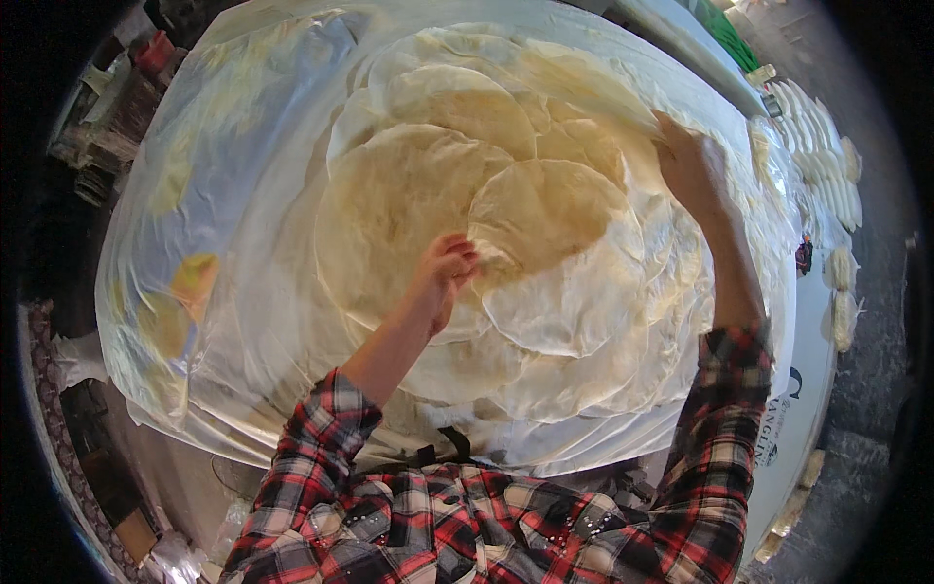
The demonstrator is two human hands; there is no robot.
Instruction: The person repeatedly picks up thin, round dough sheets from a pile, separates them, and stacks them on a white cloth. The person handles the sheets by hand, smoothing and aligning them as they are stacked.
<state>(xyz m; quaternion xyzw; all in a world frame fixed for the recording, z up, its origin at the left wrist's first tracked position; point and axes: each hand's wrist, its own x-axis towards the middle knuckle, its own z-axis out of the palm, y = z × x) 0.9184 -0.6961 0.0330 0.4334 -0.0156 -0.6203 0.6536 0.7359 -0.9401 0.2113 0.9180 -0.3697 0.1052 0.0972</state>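
Thin, translucent, cream-coloured round sheets overlap in a wide pile before me. My left hand point(446, 274) is at the left edge of a smaller round sheet point(565, 255) on top, its fingers curled together and seeming to pinch that edge. A larger round sheet point(394, 204) lies under it to the left. At the far right of the pile, my right hand point(689, 164) grips the edge of another thin sheet point(595, 84), which looks blurred and partly raised. The fingertips of my right hand are partly hidden.
Clear plastic sheeting point(241, 219) covers the table under the pile. To the right, several white packages point(824, 160) lie in rows, and a white board with printed writing point(784, 416) sits below them. A green bundle point(730, 36) is at the top right. A red object point(155, 51) stands at the upper left.
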